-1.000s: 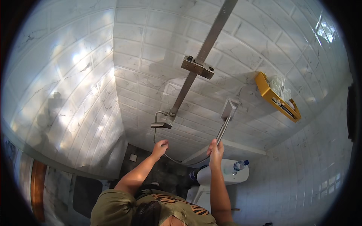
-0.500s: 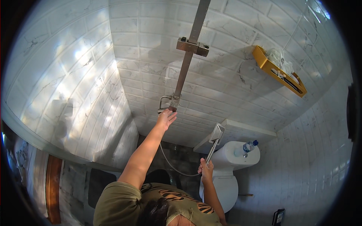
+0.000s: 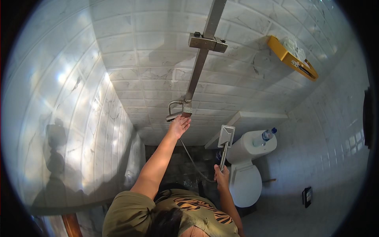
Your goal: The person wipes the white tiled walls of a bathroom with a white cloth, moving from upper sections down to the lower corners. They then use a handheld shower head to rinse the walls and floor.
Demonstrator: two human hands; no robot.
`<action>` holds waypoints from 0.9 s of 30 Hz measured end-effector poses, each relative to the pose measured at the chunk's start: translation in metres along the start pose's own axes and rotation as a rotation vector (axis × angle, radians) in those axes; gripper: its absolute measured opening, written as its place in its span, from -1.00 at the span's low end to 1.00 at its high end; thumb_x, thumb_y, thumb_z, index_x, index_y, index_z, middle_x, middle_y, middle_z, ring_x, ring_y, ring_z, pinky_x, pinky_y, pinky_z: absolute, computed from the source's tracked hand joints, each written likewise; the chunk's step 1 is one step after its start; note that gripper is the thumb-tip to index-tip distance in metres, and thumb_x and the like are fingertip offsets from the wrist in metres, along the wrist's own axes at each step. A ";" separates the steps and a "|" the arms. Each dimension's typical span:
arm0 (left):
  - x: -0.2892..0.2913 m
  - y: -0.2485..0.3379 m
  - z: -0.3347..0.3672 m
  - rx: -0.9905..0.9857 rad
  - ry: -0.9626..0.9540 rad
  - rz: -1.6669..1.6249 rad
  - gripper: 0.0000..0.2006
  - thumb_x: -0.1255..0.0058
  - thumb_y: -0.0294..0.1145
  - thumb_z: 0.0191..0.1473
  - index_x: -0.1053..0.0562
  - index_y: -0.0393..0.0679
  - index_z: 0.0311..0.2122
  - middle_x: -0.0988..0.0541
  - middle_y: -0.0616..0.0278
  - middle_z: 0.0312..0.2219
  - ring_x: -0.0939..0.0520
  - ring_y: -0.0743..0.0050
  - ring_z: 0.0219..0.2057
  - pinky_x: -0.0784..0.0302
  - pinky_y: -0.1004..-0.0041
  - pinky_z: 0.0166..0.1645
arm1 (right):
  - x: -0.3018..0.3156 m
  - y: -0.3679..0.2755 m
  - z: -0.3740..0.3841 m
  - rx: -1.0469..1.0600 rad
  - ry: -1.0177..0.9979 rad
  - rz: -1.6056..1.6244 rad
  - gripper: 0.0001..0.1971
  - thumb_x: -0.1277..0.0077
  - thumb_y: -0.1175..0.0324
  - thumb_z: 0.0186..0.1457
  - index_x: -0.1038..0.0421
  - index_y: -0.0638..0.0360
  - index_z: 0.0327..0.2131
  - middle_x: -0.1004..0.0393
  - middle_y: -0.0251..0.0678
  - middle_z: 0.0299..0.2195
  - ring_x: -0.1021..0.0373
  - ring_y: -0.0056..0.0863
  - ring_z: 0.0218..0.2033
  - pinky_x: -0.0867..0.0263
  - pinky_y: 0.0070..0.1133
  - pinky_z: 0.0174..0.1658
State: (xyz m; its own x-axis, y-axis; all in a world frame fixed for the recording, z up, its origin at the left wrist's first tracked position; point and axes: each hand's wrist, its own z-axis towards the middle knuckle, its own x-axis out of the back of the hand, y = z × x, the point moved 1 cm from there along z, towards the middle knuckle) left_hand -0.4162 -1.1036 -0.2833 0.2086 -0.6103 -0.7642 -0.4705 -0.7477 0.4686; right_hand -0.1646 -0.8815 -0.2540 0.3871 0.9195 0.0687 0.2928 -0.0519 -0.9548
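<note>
My right hand (image 3: 222, 176) grips the metal handle of a hand shower (image 3: 226, 136), its rectangular head pointing up and away from me. From the handle a grey hose (image 3: 192, 161) loops down and back up toward the wall. My left arm is stretched forward, and my left hand (image 3: 179, 126) is at the underside of the square metal shower mixer (image 3: 187, 110), fingers extended and apart. Beside that hand, on its left, a flat metal spout (image 3: 173, 116) juts out. Where the fingertips meet the mixer is partly hidden.
A metal shower column (image 3: 197, 69) with a bracket (image 3: 207, 42) rises above the mixer. To the right stand a white toilet (image 3: 245, 185) with a plastic bottle (image 3: 264, 136) on its tank, and a wall ledge (image 3: 260, 115). A yellow corner shelf (image 3: 292, 62) holds small items.
The view has shifted slightly. The shower head has turned so that more of its broad rectangular side shows. My left hand stays by the mixer, and my right hand keeps its grip.
</note>
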 end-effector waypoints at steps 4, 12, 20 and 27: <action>0.001 -0.002 0.007 0.059 -0.172 -0.160 -0.67 0.24 -0.08 0.26 -0.38 -0.12 -0.11 -0.49 0.27 -0.10 -0.55 0.38 -0.12 -0.48 0.34 -0.07 | -0.011 0.010 -0.020 -0.032 0.062 -0.025 -0.74 -0.11 0.26 0.11 -0.24 0.10 -0.47 -0.19 -0.51 -0.75 -0.13 -0.72 -0.81 -0.04 -0.70 -0.75; -0.012 -0.026 0.015 0.197 -0.448 -0.568 -0.66 0.20 -0.07 0.23 -0.38 -0.13 -0.12 -0.48 0.25 -0.08 -0.53 0.30 -0.10 -0.46 0.23 -0.01 | -0.027 0.067 -0.052 -0.051 0.177 0.077 -0.75 -0.09 0.27 0.13 -0.23 0.09 -0.46 -0.19 -0.52 -0.74 -0.11 -0.74 -0.80 -0.02 -0.71 -0.73; -0.032 -0.037 0.009 0.249 -0.760 -0.750 -0.26 0.59 0.31 0.18 -0.34 -0.18 0.03 -0.35 0.13 0.11 -0.43 0.12 0.05 -0.30 0.06 0.12 | -0.031 0.109 -0.078 -0.079 0.220 0.087 -0.74 -0.14 0.29 0.08 -0.26 0.12 -0.51 -0.20 -0.56 -0.73 -0.10 -0.78 -0.77 0.01 -0.69 -0.71; -0.048 -0.039 0.008 0.211 -0.863 -0.935 -0.50 0.31 0.08 0.19 -0.40 -0.15 -0.05 -0.44 0.17 0.01 -0.44 0.21 0.02 -0.27 0.04 0.14 | -0.020 0.113 -0.088 -0.061 0.228 0.027 -0.72 -0.13 0.22 0.09 -0.24 0.09 -0.47 -0.18 -0.54 -0.75 -0.09 -0.76 -0.80 0.01 -0.71 -0.73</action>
State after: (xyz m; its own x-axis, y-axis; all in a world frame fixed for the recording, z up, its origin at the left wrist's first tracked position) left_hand -0.4146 -1.0435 -0.2684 -0.0510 0.5451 -0.8368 -0.5891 -0.6930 -0.4155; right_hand -0.0622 -0.9405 -0.3381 0.5808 0.8061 0.1140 0.3297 -0.1049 -0.9382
